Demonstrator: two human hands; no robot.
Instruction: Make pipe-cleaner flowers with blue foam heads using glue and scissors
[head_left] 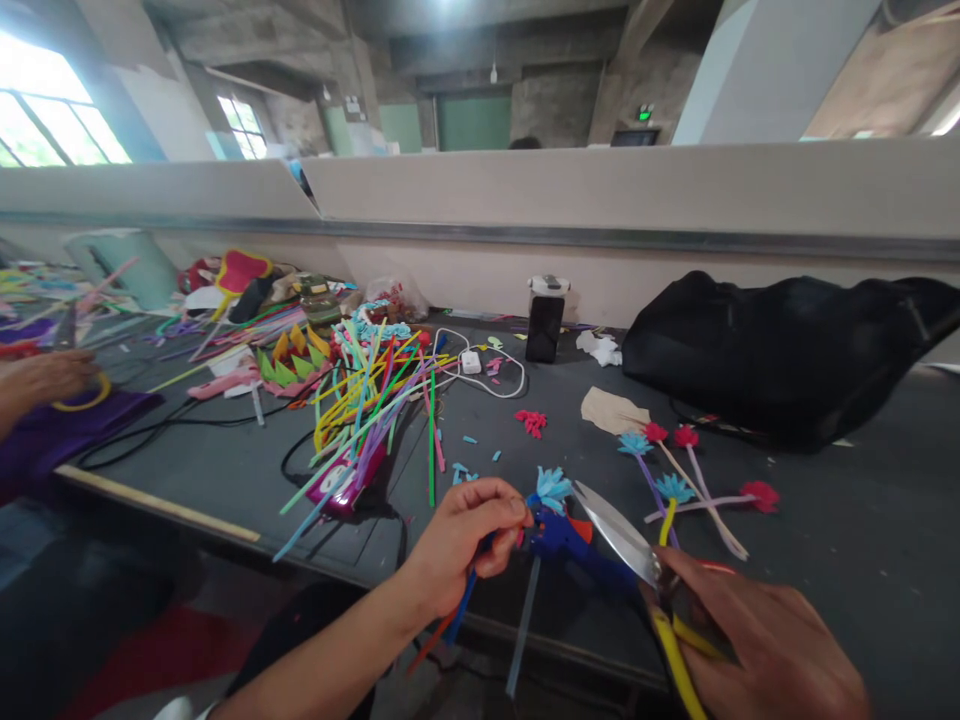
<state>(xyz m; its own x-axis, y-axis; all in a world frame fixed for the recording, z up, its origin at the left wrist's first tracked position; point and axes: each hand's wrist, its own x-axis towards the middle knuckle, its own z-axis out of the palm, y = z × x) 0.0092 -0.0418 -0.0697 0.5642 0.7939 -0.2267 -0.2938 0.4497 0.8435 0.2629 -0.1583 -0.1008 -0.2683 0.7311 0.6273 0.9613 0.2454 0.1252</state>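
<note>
My left hand (pixel 480 530) is closed in a pinch, fingertips together at the base of a light-blue fuzzy flower (pixel 553 488). Blue and orange strips (pixel 461 607) hang below this hand; whether they join the flower is hidden. In my right hand (pixel 765 630) are scissors (pixel 622 535) with yellow handles, their blades pointing up and left toward the flower. Just beneath the flower, a blue glue gun (pixel 577 550) lies at the table's front, partly behind the scissors. A translucent stick (pixel 523 630) extends down from near it.
Finished-looking red and blue flowers (pixel 705 490) lie at right, before a black bag (pixel 780 350). A heap of colored pipe cleaners (pixel 375 390) covers the left middle. Small red pieces (pixel 531 423) and a phone (pixel 545 325) sit farther back. Another person's hand (pixel 45 385) works at far left.
</note>
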